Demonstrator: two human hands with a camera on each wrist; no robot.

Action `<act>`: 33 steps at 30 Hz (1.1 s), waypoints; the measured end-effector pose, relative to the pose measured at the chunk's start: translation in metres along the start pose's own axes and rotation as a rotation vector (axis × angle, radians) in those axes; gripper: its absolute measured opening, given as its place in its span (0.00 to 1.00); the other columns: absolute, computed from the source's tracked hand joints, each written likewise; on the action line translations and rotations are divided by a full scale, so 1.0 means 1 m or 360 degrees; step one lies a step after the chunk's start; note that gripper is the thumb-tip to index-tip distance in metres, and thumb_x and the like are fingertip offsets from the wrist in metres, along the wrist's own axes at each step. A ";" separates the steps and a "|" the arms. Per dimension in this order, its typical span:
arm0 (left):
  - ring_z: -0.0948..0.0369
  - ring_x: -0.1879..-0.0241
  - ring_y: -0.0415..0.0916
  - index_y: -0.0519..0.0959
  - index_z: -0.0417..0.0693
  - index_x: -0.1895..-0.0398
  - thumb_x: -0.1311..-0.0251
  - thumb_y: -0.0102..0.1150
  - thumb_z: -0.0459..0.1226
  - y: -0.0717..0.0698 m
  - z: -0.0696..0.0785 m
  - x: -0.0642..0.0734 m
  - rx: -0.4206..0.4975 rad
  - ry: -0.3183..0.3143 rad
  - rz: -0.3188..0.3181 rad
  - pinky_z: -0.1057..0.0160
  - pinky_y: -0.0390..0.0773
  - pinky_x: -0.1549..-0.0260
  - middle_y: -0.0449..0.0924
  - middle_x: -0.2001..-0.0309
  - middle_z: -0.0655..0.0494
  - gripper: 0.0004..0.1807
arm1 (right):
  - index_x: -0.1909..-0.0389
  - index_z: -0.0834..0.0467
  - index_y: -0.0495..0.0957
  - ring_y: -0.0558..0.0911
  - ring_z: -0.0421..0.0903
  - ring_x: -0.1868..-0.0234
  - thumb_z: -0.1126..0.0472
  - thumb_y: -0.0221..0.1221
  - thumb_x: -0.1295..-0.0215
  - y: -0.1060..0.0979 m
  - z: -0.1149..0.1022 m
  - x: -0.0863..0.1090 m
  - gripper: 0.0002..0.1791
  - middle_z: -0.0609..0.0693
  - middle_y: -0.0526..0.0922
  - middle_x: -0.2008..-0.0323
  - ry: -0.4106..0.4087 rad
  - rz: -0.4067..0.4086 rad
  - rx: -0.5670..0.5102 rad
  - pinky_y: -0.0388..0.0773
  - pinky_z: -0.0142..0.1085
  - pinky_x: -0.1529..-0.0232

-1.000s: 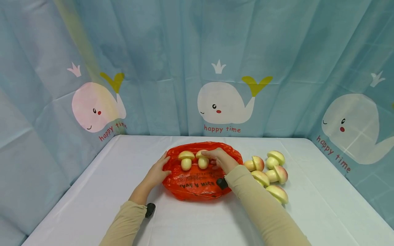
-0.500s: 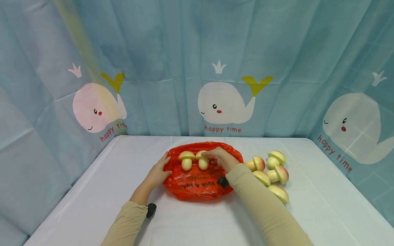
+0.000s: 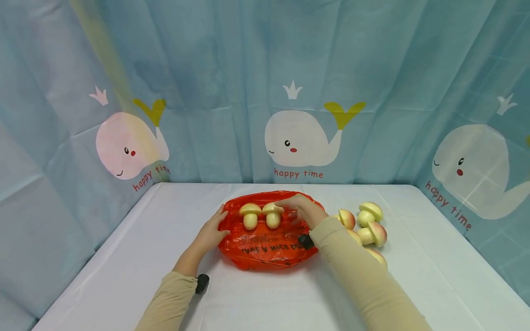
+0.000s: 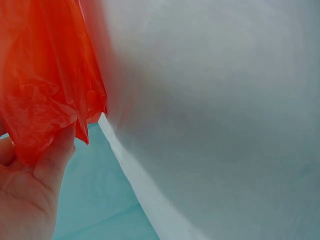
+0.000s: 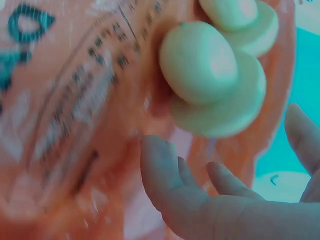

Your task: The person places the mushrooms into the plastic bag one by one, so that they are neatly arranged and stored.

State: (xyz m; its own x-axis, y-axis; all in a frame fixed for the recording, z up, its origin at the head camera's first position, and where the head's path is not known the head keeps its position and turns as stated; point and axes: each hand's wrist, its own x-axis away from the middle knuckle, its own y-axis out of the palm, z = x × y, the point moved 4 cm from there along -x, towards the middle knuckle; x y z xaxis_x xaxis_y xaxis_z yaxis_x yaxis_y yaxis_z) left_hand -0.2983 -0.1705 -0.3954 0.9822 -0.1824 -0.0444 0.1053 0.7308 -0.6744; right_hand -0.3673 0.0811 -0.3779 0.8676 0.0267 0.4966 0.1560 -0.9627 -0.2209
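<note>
An open red plastic bag lies spread on the table. Inside it, two pale yellow mushrooms stand side by side: a left mushroom and a right mushroom. My left hand holds the bag's left side, and in the left wrist view its thumb lies against the red film with fingers on the other side. My right hand hovers over the bag's right part, beside the right mushroom. The right wrist view shows its fingers relaxed and apart from the nearer mushroom, holding nothing.
Several more mushrooms, some with reddish caps, lie grouped on the white table right of the bag, partly hidden by my right sleeve. A blue curtain with whale prints stands behind the table.
My right hand has let go of the right mushroom and drawn back slightly to the right, its fingers opening. The left hand and the bag have stayed in place.
</note>
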 end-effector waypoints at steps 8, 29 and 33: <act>0.41 0.26 0.39 0.55 0.28 0.29 0.38 0.53 0.24 0.000 -0.001 -0.001 -0.0002 -0.0012 -0.0007 0.42 0.48 0.32 0.40 0.24 0.40 0.34 | 0.30 0.67 0.56 0.67 0.63 0.36 0.58 0.62 0.35 -0.029 -0.014 0.014 0.38 0.67 0.61 0.32 -0.0050 -0.0041 -0.0004 0.67 0.57 0.38; 0.40 0.27 0.40 0.55 0.28 0.29 0.38 0.53 0.24 0.000 0.002 0.000 -0.0008 -0.0011 -0.0041 0.41 0.50 0.33 0.40 0.24 0.39 0.34 | 0.27 0.70 0.49 0.64 0.65 0.33 0.54 0.54 0.28 -0.119 -0.005 0.053 0.38 0.69 0.58 0.30 -0.0277 -0.0069 0.0213 0.68 0.54 0.38; 0.40 0.27 0.40 0.55 0.28 0.29 0.38 0.53 0.24 0.000 0.003 0.000 -0.0015 -0.0015 -0.0049 0.40 0.50 0.33 0.40 0.24 0.39 0.34 | 0.27 0.71 0.47 0.63 0.65 0.32 0.55 0.52 0.28 -0.133 0.002 0.057 0.39 0.70 0.56 0.30 -0.0301 -0.0068 0.0196 0.69 0.52 0.38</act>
State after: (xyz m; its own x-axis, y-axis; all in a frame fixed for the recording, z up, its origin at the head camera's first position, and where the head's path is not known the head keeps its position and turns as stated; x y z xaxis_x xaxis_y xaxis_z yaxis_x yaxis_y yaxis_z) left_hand -0.2977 -0.1684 -0.3929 0.9799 -0.1986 -0.0168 0.1340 0.7189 -0.6821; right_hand -0.3382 0.2115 -0.3217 0.9301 0.1280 0.3442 0.2411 -0.9198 -0.3096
